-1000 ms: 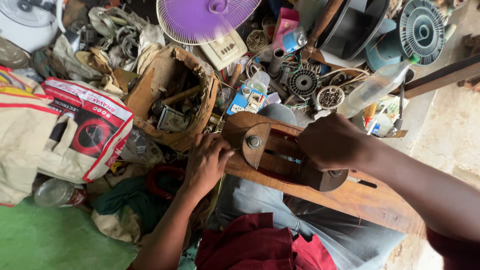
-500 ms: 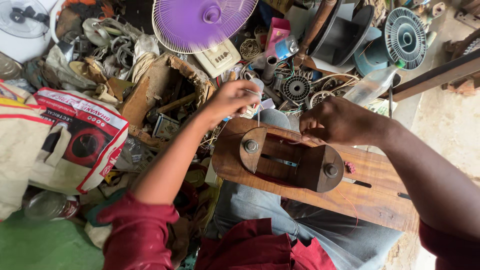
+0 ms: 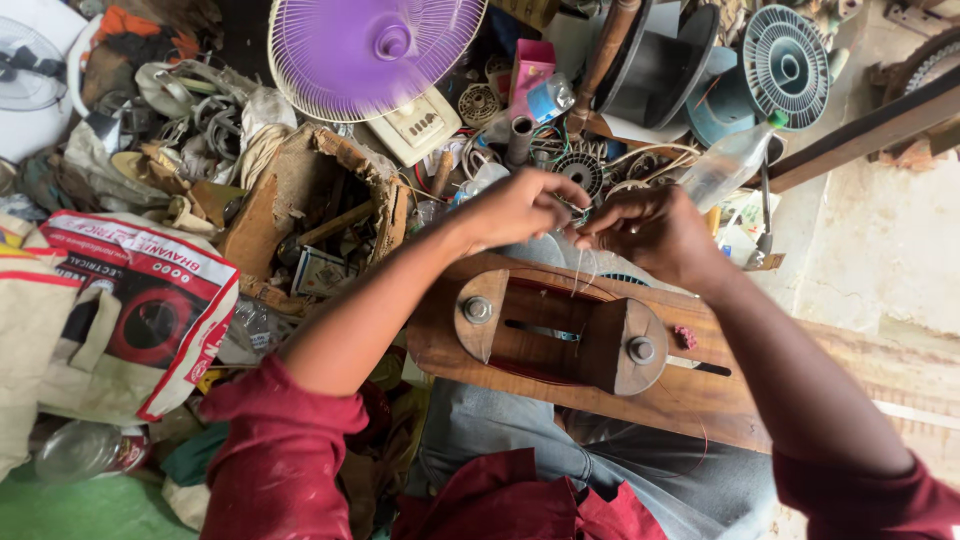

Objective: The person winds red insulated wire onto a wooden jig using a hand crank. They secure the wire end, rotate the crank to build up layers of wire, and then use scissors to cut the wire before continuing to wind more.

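A wooden winding jig (image 3: 560, 335) with two rounded blocks bolted to a slotted board rests across my lap. Thin copper wire (image 3: 580, 275) loops around the blocks and rises from them. My left hand (image 3: 520, 208) and my right hand (image 3: 650, 232) meet just above the jig's far edge. Both pinch the fine wire between fingertips, almost touching each other.
A purple fan blade guard (image 3: 375, 50) and a beige switch box (image 3: 415, 125) lie beyond the hands. A torn cardboard box (image 3: 310, 200) and a printed sack (image 3: 120, 310) sit at left. Motor stators, a grey fan grille (image 3: 790, 65) and a plastic bottle (image 3: 725, 165) crowd the far right.
My left hand rose from the jig's left block, reached toward the clutter, then came back to meet the right hand. Both hands now pinch the wire above the jig.
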